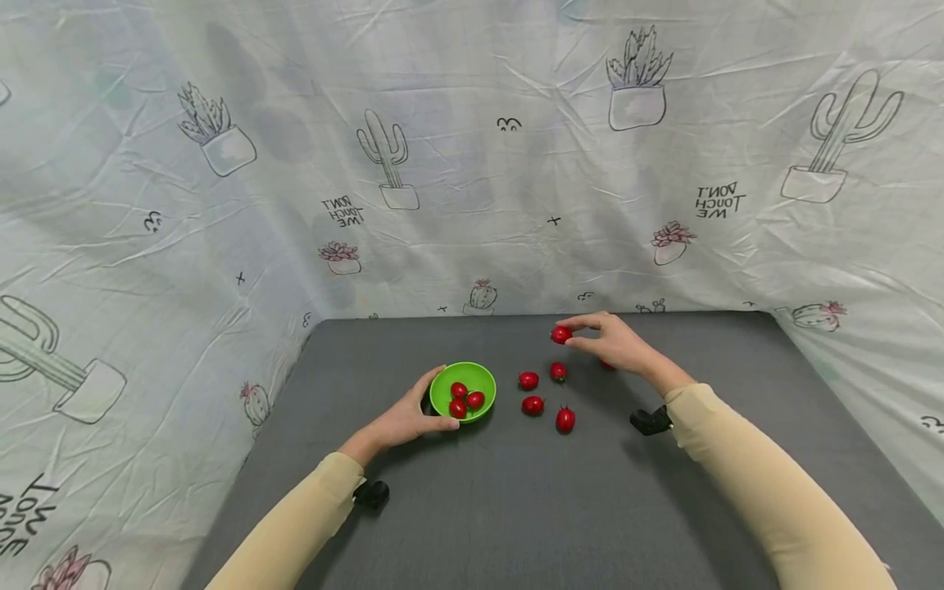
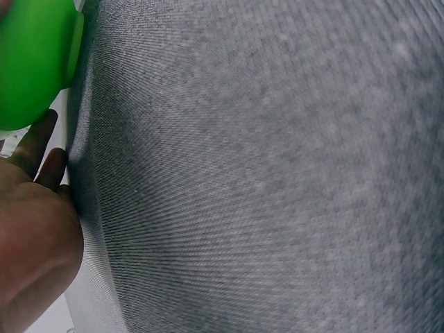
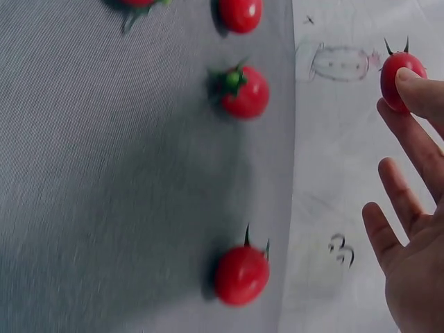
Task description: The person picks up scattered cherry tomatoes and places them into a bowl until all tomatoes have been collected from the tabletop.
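My right hand (image 1: 615,342) pinches a red cherry tomato (image 1: 561,334) between thumb and forefinger, raised above the far part of the table. In the right wrist view the held tomato (image 3: 402,80) has green sepals on top, and the other fingers are spread. My left hand (image 1: 409,416) grips a small green bowl (image 1: 489,397) from its left side, thumb at the near rim and forefinger at the far rim. Three cherry tomatoes (image 1: 459,391) lie inside the bowl. In the left wrist view, fingertips reach the green bowl's outer wall (image 2: 35,62).
Several loose cherry tomatoes (image 1: 533,405) lie on the grey table (image 1: 487,508) between the bowl and my right hand. Another tomato (image 1: 607,364) is partly hidden beneath the right hand. A white cloth (image 1: 457,238) with cactus drawings hangs behind and at the sides.
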Motion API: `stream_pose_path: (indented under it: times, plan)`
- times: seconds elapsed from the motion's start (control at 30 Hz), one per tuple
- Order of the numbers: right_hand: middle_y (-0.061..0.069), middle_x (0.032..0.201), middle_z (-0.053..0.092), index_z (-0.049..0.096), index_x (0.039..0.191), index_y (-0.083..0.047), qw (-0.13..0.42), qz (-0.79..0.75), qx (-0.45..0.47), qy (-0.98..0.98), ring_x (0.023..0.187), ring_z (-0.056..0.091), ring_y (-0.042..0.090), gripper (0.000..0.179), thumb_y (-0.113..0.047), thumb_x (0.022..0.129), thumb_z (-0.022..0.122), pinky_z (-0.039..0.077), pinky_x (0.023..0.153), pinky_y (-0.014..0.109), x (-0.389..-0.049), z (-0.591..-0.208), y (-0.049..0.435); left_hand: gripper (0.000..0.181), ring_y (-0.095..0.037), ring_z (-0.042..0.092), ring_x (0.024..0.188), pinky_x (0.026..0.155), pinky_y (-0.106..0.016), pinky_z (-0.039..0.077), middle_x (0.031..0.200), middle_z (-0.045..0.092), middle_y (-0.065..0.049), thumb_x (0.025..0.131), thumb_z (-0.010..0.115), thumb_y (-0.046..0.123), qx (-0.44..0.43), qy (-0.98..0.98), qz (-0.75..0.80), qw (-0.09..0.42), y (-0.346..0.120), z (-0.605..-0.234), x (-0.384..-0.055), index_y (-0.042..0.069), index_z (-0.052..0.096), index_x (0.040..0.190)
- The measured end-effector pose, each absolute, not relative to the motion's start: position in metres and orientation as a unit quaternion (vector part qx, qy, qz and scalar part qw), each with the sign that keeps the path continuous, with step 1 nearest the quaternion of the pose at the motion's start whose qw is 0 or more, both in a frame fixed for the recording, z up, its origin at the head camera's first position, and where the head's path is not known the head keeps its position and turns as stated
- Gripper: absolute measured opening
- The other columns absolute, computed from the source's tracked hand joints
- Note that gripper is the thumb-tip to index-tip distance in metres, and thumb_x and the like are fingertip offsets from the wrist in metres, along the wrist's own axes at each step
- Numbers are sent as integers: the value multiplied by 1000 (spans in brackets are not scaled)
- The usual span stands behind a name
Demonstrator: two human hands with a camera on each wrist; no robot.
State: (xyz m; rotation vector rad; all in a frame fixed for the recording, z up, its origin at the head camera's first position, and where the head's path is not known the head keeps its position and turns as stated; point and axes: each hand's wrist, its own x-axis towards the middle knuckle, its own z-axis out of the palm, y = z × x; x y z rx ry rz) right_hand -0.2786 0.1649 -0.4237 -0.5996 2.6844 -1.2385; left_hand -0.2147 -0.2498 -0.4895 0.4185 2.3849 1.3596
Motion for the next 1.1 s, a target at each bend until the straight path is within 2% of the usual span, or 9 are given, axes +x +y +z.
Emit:
stream_pose_path:
  times: [0.3,0.47,0.6,0.7,1.1]
  plan:
    - [9,133,62,67,138,-18,83,-420,-233,873,137,42,35,39,-29,101,69,33,109,64,-285,-425,133,102,-30,23,151,117,-60,23,166,23,-6,86,85,37,144,843,485,183,-251,-492,-216,29,19,164]
    - [6,133,63,68,137,-20,98,-425,-245,866,134,45,31,38,-28,101,69,35,109,61,-287,-427,114,102,-32,23,151,117,-60,22,166,23,-10,87,85,28,143,837,495,183,-248,-485,-214,22,19,165]
    - [2,134,63,67,138,-21,109,-425,-256,862,136,45,28,38,-28,101,69,34,111,61,-289,-430,99,102,-31,23,151,117,-60,22,166,23,-9,87,85,32,142,841,489,181,-247,-485,-214,22,19,165]
    - [0,133,63,68,137,-21,115,-429,-266,855,134,47,26,37,-28,100,69,36,110,60,-290,-432,89,103,-28,24,151,117,-59,23,166,24,-6,85,85,39,143,847,481,178,-249,-492,-217,27,20,164]
    - [-4,129,65,69,136,-18,126,-435,-303,838,127,52,33,38,-27,99,71,40,106,57,-289,-436,57,102,-28,24,150,117,-60,22,166,24,-5,87,84,36,137,844,485,182,-249,-493,-218,27,19,164]
